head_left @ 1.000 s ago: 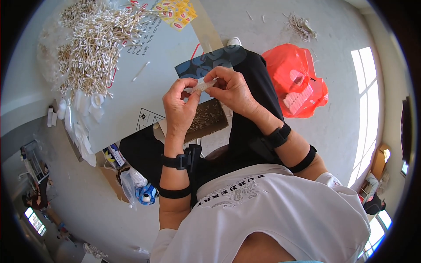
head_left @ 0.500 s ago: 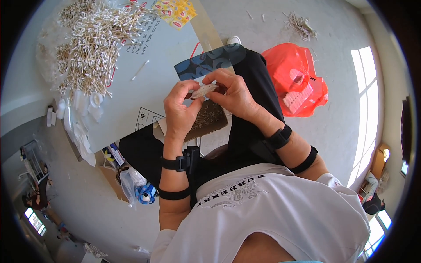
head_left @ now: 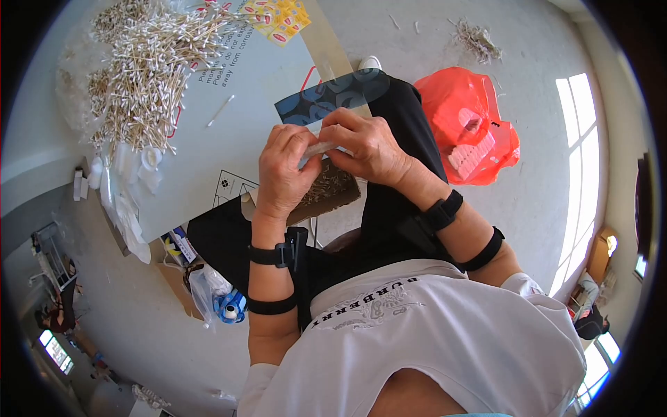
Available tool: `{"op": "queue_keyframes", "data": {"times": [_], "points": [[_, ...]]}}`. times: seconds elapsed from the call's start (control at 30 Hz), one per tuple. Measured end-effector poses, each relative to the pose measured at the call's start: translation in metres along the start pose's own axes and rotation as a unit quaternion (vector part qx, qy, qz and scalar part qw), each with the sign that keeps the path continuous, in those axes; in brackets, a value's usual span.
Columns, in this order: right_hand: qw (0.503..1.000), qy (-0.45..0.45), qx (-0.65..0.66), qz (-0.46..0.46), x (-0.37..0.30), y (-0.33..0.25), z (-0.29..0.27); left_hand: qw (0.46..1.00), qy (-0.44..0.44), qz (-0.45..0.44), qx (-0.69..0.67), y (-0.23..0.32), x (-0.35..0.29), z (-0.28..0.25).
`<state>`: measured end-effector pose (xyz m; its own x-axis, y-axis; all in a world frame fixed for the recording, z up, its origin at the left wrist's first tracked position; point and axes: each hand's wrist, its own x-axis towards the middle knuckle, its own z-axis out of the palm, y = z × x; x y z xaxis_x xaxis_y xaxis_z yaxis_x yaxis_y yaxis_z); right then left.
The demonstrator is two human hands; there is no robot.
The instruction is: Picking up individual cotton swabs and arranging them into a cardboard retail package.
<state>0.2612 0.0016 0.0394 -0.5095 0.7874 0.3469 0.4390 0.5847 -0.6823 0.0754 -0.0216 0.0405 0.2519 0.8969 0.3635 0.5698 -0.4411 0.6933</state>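
Between my two hands is a small whitish packet [head_left: 317, 149], narrow from this angle and partly hidden by my fingers. My left hand [head_left: 281, 170] pinches its left end between thumb and fingers. Its right end is gripped the same way by my right hand [head_left: 368, 148]. Just below them sits an open brown cardboard box [head_left: 333, 201] with many thin, light bits inside. A dark see-through film sheet [head_left: 295, 108] lies beyond my hands at the table edge. One loose cotton swab [head_left: 220, 111] rests on the grey table to the left.
A big heap of cotton swabs [head_left: 149, 76] covers the table's far left, with yellow stickers [head_left: 276, 21] beside it. On the floor to the right lies a red plastic bag [head_left: 455, 97] holding pink packs [head_left: 472, 156]. Another small pile [head_left: 476, 42] lies farther off.
The packet has turned from showing its broad white, bumpy face to a narrow edge. My fingers have closed in around it, and my left forearm has shifted slightly left.
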Motion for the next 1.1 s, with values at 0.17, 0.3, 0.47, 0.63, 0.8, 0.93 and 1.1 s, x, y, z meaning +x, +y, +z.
{"op": "queue_keyframes", "data": {"times": [0.17,0.3,0.47,0.63,0.8,0.93,1.1], "points": [[1.000,-0.001,0.010,-0.025,0.006,0.006,0.002,1.000,0.016,0.014,-0.011,-0.003,0.006,0.002],[0.999,0.009,0.027,-0.034,0.009,0.008,0.003,1.000,0.012,0.001,-0.027,-0.004,0.009,0.001],[0.999,-0.009,0.035,-0.012,0.013,0.012,-0.001,0.997,0.012,-0.047,-0.058,-0.009,0.008,0.000],[0.999,-0.013,0.050,-0.012,0.016,0.017,-0.002,0.996,-0.002,-0.051,-0.076,-0.010,0.010,-0.003],[0.998,-0.027,0.052,-0.019,0.018,0.016,-0.003,0.998,-0.018,-0.032,-0.051,-0.012,0.011,-0.004],[0.995,-0.018,0.097,-0.002,0.014,0.020,-0.002,0.997,-0.017,-0.038,-0.062,-0.014,0.010,-0.005],[0.992,-0.032,0.120,0.024,0.013,0.015,-0.005,0.998,-0.029,-0.025,-0.046,-0.012,0.008,-0.007]]}}
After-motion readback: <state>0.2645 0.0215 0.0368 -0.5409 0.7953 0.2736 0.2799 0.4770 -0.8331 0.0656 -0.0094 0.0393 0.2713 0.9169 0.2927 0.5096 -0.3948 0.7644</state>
